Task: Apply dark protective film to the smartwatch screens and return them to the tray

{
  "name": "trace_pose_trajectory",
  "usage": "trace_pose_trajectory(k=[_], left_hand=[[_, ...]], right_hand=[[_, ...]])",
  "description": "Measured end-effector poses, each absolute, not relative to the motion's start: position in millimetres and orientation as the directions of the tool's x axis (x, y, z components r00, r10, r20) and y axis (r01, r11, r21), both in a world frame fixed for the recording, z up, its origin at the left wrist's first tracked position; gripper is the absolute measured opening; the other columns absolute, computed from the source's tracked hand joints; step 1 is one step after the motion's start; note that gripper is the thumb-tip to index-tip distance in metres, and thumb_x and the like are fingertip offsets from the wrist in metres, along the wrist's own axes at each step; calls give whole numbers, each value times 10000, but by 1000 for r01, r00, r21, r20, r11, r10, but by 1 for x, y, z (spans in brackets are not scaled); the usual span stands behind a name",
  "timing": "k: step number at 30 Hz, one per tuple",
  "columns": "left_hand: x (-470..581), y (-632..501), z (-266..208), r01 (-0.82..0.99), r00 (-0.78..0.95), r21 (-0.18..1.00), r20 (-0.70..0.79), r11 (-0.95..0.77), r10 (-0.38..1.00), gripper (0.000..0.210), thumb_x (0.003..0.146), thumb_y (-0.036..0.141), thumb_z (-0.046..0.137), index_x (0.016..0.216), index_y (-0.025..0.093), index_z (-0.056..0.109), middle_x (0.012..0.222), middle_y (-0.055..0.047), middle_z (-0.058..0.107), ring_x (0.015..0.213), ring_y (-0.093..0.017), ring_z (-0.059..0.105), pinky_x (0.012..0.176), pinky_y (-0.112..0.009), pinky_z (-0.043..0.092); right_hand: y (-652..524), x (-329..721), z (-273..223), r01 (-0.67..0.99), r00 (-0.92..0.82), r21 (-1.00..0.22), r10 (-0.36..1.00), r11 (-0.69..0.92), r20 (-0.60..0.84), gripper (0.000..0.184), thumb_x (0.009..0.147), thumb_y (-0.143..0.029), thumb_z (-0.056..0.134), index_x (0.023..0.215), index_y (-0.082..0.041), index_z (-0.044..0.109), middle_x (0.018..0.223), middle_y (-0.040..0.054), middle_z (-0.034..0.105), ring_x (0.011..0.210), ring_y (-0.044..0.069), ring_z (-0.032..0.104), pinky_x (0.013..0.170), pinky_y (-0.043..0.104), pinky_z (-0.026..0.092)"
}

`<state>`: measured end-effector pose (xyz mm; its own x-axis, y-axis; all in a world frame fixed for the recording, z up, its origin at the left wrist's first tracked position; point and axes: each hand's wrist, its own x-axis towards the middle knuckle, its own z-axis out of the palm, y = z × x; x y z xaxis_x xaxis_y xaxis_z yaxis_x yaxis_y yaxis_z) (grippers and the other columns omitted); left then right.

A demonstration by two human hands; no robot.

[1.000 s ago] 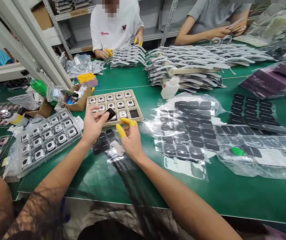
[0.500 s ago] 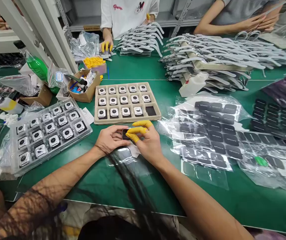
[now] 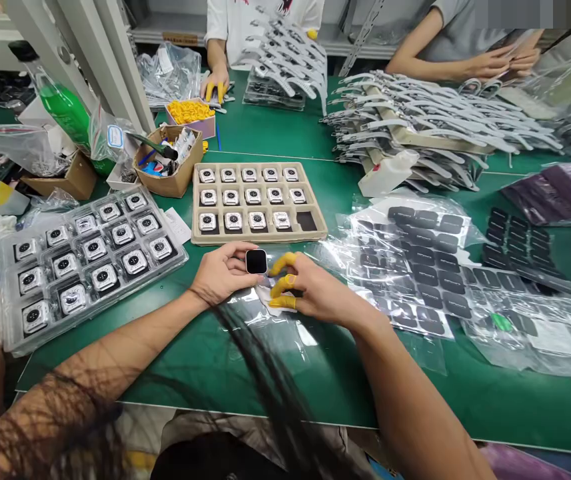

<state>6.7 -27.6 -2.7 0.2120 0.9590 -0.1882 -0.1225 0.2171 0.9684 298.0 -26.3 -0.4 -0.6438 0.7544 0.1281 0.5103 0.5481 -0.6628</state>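
Observation:
My left hand (image 3: pixel 222 275) is closed round the edge of a smartwatch body (image 3: pixel 256 262), whose black screen faces up toward me. Just to its right is my right hand (image 3: pixel 310 287), with yellow finger cots on several fingers. Its fingers are curled but apart, low over a crumpled white cloth (image 3: pixel 268 299); whether a fingertip touches the cloth I cannot tell. Under both hands lies a clear plastic sheet (image 3: pixel 265 340). Behind them a beige tray (image 3: pixel 260 235) holds rows of silver watch bodies, with one bare dark pocket at its front right corner.
At left stands a clear plastic tray (image 3: pixel 100 297) of watch bodies. Behind it are a cardboard box (image 3: pixel 172 180) of small items and a green bottle (image 3: pixel 62 107). Sheets of black stickers (image 3: pixel 430 273) spread to the right, below piled grey straps (image 3: pixel 415 127). Co-workers sit opposite.
My right hand has drawn away from the watch, to the right and slightly down. The watch's screen now shows fully in my left hand. Across the table, a stack of straps has tilted up.

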Motion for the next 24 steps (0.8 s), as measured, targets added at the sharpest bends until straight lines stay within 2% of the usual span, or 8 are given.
trace_pose_trajectory(k=[2,5,9,14,16,18,21,24], left_hand=[[7,-28,-3,-121,210,970,-181,209,961,692,581,184,1237,1194,201,917,1121,-88,983,947,-265,977,933,-364,833],[7,-29,-2,-94,225,970,-197,223,954,664,575,175,1206,1177,196,928,1058,-73,981,895,-261,964,880,-346,806],[8,-30,-2,-24,261,971,-223,238,939,565,617,151,1133,1143,186,931,890,-28,936,859,-260,943,876,-350,786],[10,-31,-1,-41,243,974,-206,223,948,566,594,144,1123,1121,194,922,991,-47,962,853,-230,924,825,-316,754],[10,-31,0,-33,254,971,-220,236,942,538,587,146,1135,1072,199,908,948,-34,946,846,-233,919,818,-321,753],[9,-30,3,-51,252,965,-235,256,939,560,575,162,1186,1056,201,902,909,-32,929,860,-250,918,823,-343,767],[8,-26,5,-160,216,944,-251,287,944,717,483,157,1271,1101,189,910,1003,-62,955,917,-255,913,892,-381,793],[6,-20,4,-288,173,907,-268,309,948,809,433,147,1302,1137,176,904,1091,-75,965,1026,-254,909,1072,-433,796]], right_hand=[[-29,291,-2,424,-673,-697,716,579,185,184,1022,-217,1002,976,-383,940,1347,113,896,1223,378,825,1101,613,725],[-26,278,-1,363,-539,-726,768,583,347,134,1147,-331,870,1020,-363,843,1263,89,920,1138,362,822,1078,608,687],[-20,250,-12,542,-377,-589,800,599,467,130,1188,-354,762,1067,-326,802,1081,93,880,1032,348,760,982,536,600],[-22,236,-35,593,-353,-492,755,638,553,99,1197,-294,770,1119,-305,830,1044,80,849,991,327,731,918,487,550],[-19,240,-41,618,-356,-461,749,637,558,109,1200,-291,774,1132,-296,859,1044,94,842,996,335,730,931,496,561],[-13,252,-42,743,-280,-403,795,534,538,154,1188,-260,748,1119,-278,884,1071,143,836,1063,379,733,983,546,576],[-12,275,-41,864,-148,-352,849,361,506,155,1163,-272,782,1207,-284,930,1276,226,858,1246,467,736,1089,664,578],[-20,286,-39,744,-304,-461,859,485,412,269,1134,-311,898,1395,-366,935,1443,180,904,1348,457,765,1190,692,573]])
